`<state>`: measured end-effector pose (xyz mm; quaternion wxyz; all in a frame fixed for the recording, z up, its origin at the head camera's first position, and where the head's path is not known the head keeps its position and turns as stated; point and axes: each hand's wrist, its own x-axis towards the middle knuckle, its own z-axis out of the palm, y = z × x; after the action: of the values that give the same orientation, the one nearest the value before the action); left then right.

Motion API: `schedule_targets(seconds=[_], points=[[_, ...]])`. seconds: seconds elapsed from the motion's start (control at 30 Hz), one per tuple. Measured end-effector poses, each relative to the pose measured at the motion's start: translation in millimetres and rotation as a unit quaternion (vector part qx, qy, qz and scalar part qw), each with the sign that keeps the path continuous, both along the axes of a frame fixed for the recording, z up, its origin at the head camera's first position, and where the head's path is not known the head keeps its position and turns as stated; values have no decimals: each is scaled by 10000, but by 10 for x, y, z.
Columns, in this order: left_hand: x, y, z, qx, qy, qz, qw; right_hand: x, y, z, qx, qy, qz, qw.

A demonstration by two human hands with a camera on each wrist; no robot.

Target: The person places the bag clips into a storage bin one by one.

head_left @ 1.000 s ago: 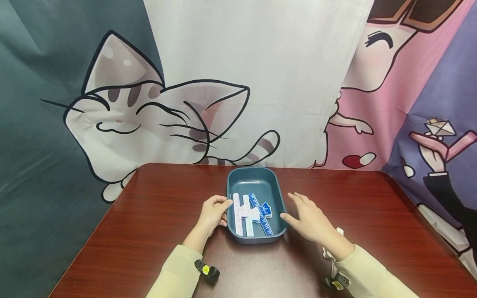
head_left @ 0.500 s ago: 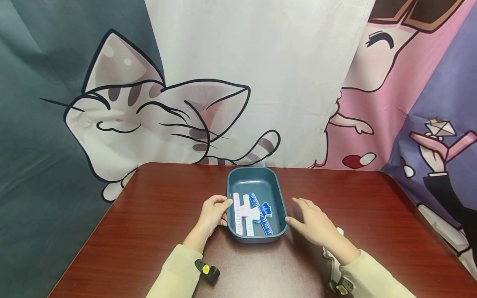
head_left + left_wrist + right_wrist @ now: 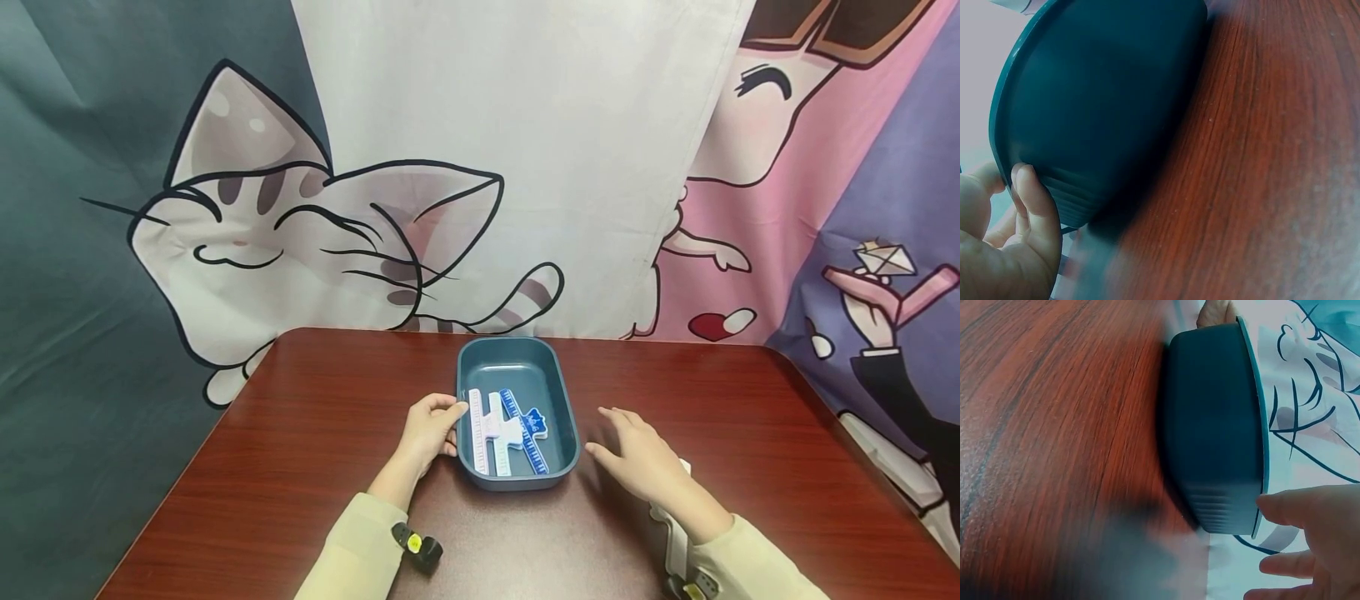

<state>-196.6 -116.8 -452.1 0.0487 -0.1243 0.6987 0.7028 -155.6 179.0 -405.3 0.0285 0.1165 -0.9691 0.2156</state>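
In the head view, my left hand [image 3: 429, 429] pinches the left rim of a dark teal rectangular tray [image 3: 510, 375] standing on the table. The left wrist view shows the thumb and fingers of that hand [image 3: 1013, 244] on both sides of the rim. Three ruler-edged clips lie in the tray: a pink one [image 3: 478, 442], a pale mint one [image 3: 502, 460] and a blue one [image 3: 534, 454], their handles overlapping. Right of the tray, my right hand [image 3: 637, 454] holds nothing, fingers relaxed and apart from the rim.
A white object [image 3: 675, 537] lies on the reddish-brown wooden table [image 3: 322, 433], partly hidden under the right forearm. Behind the table's far edge hangs a cloth printed with a cartoon cat [image 3: 247, 217]. A small black camera [image 3: 423, 552] is worn on the left wrist.
My right hand has drawn away from the tray's right rim, moving right and slightly toward me. The left hand, the tray and the clips stay put.
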Motion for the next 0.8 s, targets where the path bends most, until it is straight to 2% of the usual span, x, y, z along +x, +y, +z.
schedule_targets(seconds=[0.3,0.57,0.8], points=[[15,-14,34,-16,-57,-80,10000,6,100,0,239,-198,-231,9993],[152,27,315,-60,-22,-178,9998,24,195,-18,431,-323,-285,9981],[166,27,359,-2,-7,-246,9997,21,261,-20,642,-470,-307,9964]])
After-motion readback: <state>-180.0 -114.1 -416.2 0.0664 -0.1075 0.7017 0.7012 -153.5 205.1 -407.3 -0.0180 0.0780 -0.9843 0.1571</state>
